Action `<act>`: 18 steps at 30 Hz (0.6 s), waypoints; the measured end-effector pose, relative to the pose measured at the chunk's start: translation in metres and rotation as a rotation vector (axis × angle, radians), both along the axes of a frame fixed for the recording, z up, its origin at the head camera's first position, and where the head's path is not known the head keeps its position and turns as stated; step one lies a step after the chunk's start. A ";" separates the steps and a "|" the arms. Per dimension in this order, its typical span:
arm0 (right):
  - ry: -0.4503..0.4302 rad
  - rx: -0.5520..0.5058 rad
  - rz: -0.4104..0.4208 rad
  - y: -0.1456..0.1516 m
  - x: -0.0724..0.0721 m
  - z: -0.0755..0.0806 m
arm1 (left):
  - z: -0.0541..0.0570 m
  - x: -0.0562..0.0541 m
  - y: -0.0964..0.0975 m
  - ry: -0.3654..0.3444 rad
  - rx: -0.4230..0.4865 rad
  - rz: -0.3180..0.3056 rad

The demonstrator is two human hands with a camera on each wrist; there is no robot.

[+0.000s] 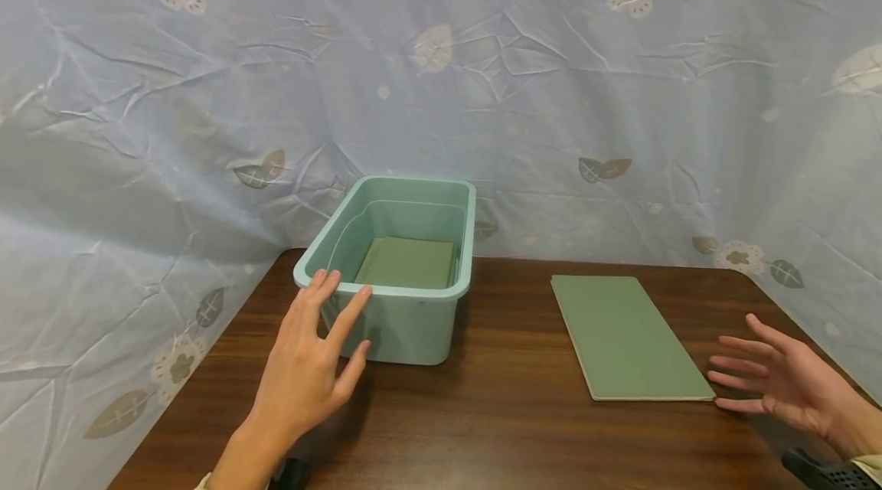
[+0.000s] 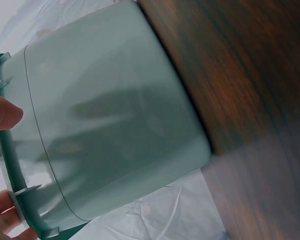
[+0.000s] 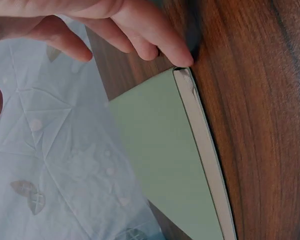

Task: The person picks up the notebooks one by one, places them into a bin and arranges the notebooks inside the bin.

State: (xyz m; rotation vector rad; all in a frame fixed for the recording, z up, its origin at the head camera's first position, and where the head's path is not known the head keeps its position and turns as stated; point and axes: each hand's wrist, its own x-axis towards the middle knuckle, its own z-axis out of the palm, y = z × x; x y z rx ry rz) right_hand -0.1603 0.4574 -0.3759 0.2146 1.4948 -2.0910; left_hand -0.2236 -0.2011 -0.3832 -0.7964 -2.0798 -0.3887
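Note:
A pale green plastic bin stands left of the middle on the table. My left hand is at its front left corner, fingers spread and fairly straight, fingertips right at the rim. In the left wrist view the thumb shows in front of the bin's wall. Inside the bin lies a flat green book. To the right, a green hardcover notebook lies flat on the table, page edges showing in the right wrist view. My right hand is beside its near right corner, fingers extended, one fingertip right at that corner.
The dark brown wooden table carries the bin and notebook. A pale, wrinkled cloth with flowers and leaves hangs behind the table and along both sides. The bin stands near the table's back edge.

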 end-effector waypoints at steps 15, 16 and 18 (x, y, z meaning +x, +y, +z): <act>-0.052 0.185 -0.154 -0.009 -0.002 -0.001 | -0.001 0.001 -0.001 -0.021 -0.007 0.014; -0.055 0.182 -0.163 -0.008 -0.001 -0.001 | 0.000 0.000 0.000 -0.019 -0.006 0.014; -0.067 0.159 -0.186 -0.009 -0.001 -0.001 | 0.001 0.000 0.000 -0.001 0.003 0.005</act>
